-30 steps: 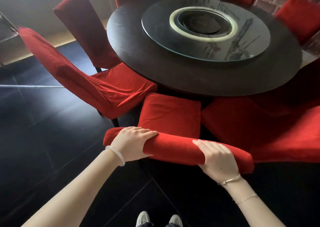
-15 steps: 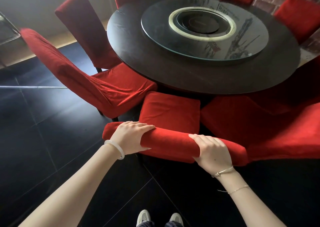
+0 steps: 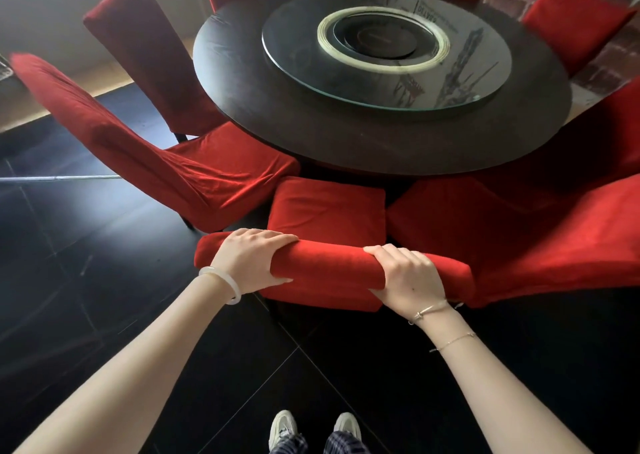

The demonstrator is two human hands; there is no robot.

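While the left hand [image 3: 254, 263] grips the chair back [image 3: 329, 261] near its left end, right hand [image 3: 408, 277] curled round it further right, seat facing the table [image 3: 346, 138].

Red velvet chair [image 3: 329, 266], dark brown table [image 3: 346, 142] — black floor [image 3: 104, 280], plaid trousers [image 3: 343, 445]

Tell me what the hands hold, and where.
The left hand and right hand both grip the chair by the top of its backrest.

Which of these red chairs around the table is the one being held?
The nearest chair, straight ahead: the left hand and right hand both grip the top of its backrest. The other red chairs stand untouched.
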